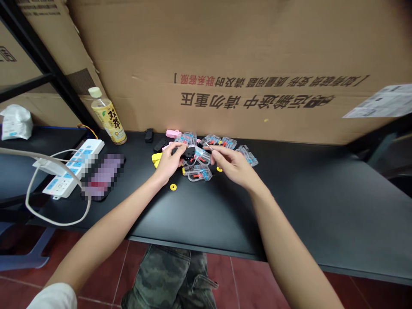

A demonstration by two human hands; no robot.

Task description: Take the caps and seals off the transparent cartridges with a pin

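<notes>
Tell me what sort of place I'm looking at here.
Probably a makeshift home or storeroom workbench: a black desk backed by a big flattened cardboard box, a power strip and drink bottle to one side, and small clear plastic parts piled by both hands.

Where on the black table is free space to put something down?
The table is bare right of the right hand, and near its front edge between the forearms. It is crowded around the clear packets, and left by the power strip.

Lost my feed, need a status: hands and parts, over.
Left hand grips black part. Right hand pinches a thin pin. Clear packets crowd beneath; yellow ring loose on table.
</notes>
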